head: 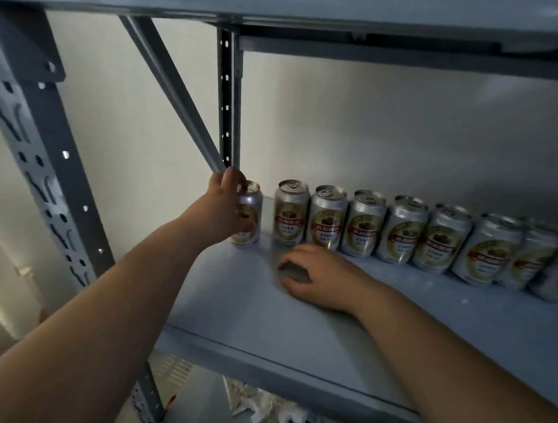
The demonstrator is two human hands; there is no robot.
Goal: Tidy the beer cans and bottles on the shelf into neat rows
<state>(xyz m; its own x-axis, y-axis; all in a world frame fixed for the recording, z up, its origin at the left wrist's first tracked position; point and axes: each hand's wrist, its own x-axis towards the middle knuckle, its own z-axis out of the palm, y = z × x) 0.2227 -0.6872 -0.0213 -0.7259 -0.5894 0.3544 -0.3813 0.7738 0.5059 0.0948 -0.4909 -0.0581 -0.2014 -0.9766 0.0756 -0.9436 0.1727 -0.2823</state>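
Note:
Several silver beer cans with gold and red labels stand upright in a row (365, 227) along the back of the grey shelf (267, 321), running off to the right. My left hand (227, 206) grips the leftmost can (250, 216) from its left side, at the shelf's back left corner. A small gap separates that can from the neighbouring can (291, 211). My right hand (313, 275) rests palm down on the shelf in front of the row, fingers curled loosely, holding nothing. No bottles show.
A grey metal upright (228, 98) and a diagonal brace (171, 90) stand behind the leftmost can. The perforated front post (51, 178) is at the left. Another shelf (310, 10) hangs close overhead. Crumpled packaging (264, 407) lies below.

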